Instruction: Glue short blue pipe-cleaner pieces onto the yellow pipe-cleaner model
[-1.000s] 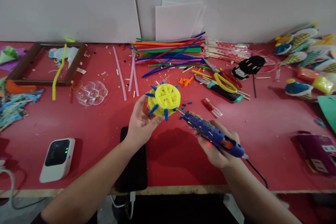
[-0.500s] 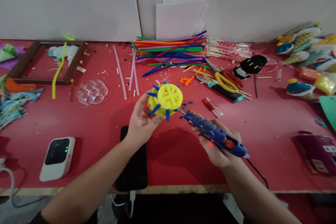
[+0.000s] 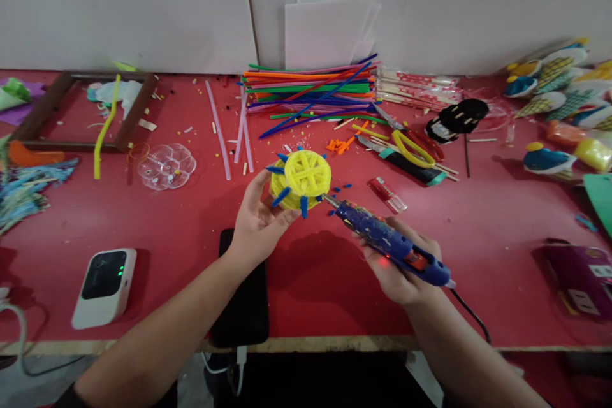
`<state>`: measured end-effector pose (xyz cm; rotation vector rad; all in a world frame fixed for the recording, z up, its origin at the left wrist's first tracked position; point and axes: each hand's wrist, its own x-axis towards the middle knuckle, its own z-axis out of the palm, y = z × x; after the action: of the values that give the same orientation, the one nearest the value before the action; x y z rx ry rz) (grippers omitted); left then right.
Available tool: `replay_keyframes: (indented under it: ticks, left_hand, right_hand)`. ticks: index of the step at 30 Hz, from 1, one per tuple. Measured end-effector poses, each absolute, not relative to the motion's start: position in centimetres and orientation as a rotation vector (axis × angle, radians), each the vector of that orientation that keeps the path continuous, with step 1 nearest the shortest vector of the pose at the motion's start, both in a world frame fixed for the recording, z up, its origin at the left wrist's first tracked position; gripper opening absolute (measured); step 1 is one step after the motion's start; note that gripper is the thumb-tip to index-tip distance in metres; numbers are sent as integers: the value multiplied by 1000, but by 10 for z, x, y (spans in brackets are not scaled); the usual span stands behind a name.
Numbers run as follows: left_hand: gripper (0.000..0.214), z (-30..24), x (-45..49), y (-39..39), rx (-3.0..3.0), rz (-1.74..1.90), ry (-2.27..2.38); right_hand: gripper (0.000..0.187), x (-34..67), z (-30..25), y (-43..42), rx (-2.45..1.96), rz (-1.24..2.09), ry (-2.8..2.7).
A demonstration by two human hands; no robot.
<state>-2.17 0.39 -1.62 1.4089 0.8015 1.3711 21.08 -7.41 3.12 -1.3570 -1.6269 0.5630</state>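
Note:
A yellow pipe-cleaner wheel (image 3: 307,173) with a spoked round face and short blue pegs around its side is held up above the table. My left hand (image 3: 261,220) grips it from the left and below, fingers partly hidden behind it. In my right hand (image 3: 399,264) is a blue, paint-stained hot glue gun (image 3: 382,236), its red light glowing. The metal nozzle tip is at the wheel's lower right edge; whether it touches, I cannot tell. Several small blue bits (image 3: 337,189) lie on the table just beyond the nozzle.
Colored pipe cleaners (image 3: 310,92) lie along the back wall. Pliers and a utility knife (image 3: 414,166) rest right of center. A black phone-like slab (image 3: 243,306) lies under my left forearm, a white device (image 3: 105,287) further left. The gun's cord (image 3: 471,315) trails over the front edge.
The wheel has shifted very slightly left and up in my left hand. My right hand and the glue gun stay almost where they were.

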Motion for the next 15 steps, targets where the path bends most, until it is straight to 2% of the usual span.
replay_keyframes:
  ticks: [15]
  left_hand:
    - [68,-20,-23,5,1399,1387,821]
  right_hand:
    - [12,210,32,-73,-1250,470,-1692]
